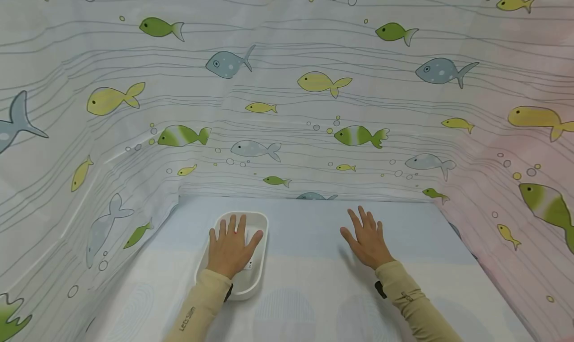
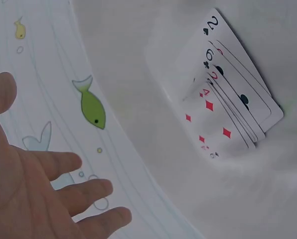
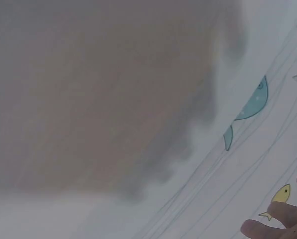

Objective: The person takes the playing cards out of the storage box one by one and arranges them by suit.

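My left hand (image 1: 229, 252) hovers over a white oval-cornered tray (image 1: 255, 284), fingers spread and palm down. Inside that tray lies a fanned stack of playing cards (image 2: 228, 99); the four of diamonds is on top, with a six of clubs and a two of spades showing beneath. In the head view the hand hides most of the cards. The left fingers touch no card in the left wrist view. My right hand (image 1: 368, 242) is held out above the table at the right, fingers spread, holding nothing. A blurred shadow fills much of the right wrist view.
A pale blue and white cloth (image 1: 309, 237) with faint arch patterns covers the table. Fish-printed curtains (image 1: 287, 122) stand around its back and sides. Both forearms wear beige sleeves with dark wrist straps (image 1: 380, 289).
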Motion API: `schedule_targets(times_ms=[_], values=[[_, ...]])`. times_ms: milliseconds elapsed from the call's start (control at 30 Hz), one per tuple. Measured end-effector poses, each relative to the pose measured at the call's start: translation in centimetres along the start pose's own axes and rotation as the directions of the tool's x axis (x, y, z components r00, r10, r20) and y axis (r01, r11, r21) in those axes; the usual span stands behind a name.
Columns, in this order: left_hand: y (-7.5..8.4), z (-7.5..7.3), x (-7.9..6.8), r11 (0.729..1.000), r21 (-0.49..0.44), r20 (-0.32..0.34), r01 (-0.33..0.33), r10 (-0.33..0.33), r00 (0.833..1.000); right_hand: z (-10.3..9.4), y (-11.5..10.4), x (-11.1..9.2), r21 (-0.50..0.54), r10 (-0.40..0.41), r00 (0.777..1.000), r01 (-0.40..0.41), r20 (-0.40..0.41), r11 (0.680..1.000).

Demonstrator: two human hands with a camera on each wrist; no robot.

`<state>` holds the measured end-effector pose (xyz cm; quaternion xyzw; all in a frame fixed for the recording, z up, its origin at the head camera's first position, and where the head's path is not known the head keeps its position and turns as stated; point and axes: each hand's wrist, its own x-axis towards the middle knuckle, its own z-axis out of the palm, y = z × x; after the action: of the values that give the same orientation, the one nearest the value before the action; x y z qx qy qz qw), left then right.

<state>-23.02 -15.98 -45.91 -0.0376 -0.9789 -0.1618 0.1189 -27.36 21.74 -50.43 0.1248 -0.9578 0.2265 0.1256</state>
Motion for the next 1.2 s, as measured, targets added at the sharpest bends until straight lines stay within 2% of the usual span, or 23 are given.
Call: schedule_targets(times_ms=[267,500,767,1067,1200], values=[[-0.1,-0.2,-0.3,1.000,-0.019,0.013,-0.004,0.004,1.000,0.2,-0.3,-0.1,0.022,-0.008,1.000,0.008,0.000,1.000],[-0.3,-0.9,-1.5,0.999,-0.033,0.046,-0.010,0.012,0.999,0.4,-0.3,-0.1,0.036,-0.026,1.000,0.027,-0.013,0.999],[-1.1,-2.5,-4.0,0.998,-0.048,0.074,0.036,-0.032,0.997,0.8,-0.4,-0.1,0.067,-0.030,1.000,0.031,-0.005,0.997],[-2.6,-3.7,-7.1,0.998,-0.041,0.013,0.042,-0.042,0.999,1.2,-0.8,-0.1,0.111,-0.054,0.998,0.055,-0.015,0.992],[-3.4,-4.2,-8.6,0.998,-0.019,0.008,0.063,-0.063,0.998,1.5,-0.9,-0.2,0.122,-0.059,0.998,0.060,-0.014,0.991]])
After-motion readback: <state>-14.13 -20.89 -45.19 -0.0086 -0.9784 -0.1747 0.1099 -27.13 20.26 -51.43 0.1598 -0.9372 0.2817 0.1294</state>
